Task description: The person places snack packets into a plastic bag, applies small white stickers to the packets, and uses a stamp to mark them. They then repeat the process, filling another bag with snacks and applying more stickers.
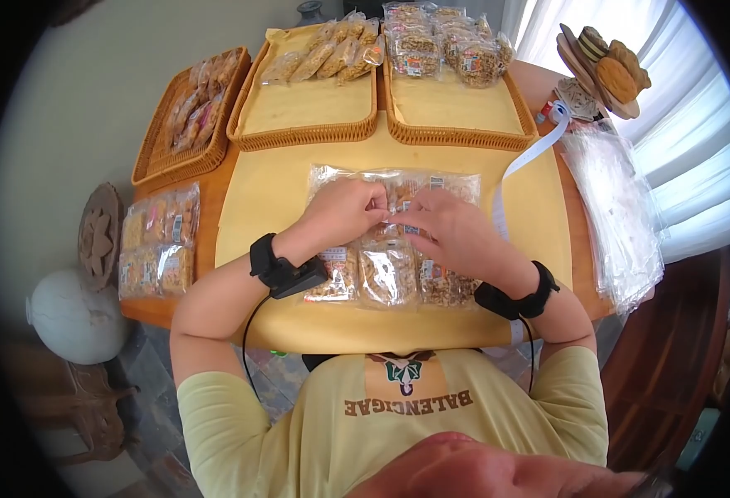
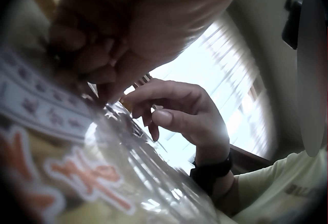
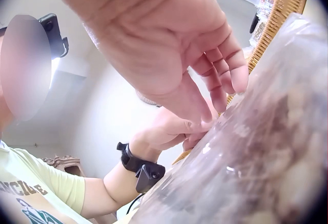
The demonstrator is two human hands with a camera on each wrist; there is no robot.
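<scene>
A large clear bag [image 1: 450, 286] holding several packs of snacks lies flat on the yellow sheet. My left hand [image 1: 342, 214] reaches over its upper middle, fingers curled and fingertips pinching the plastic; the left wrist view shows this hand [image 2: 118, 39] close above the film. Beside it, my right hand [image 1: 456, 232] has its index finger stretched toward the left fingertips, thumb apart from it. In the right wrist view the fingers of my right hand [image 3: 179, 55] are loosely bent over the shiny bag [image 3: 256, 147]. What lies under the fingertips is partly hidden.
Wicker trays [image 1: 307, 137] with bagged snacks line the back, and a smaller basket [image 1: 153, 158] stands at back left. Packed bags [image 1: 161, 241] lie at the left edge. Right of the sheet are a white tape strip [image 1: 531, 153], a stack of clear bags [image 1: 618, 216] and a wooden ornament [image 1: 618, 79].
</scene>
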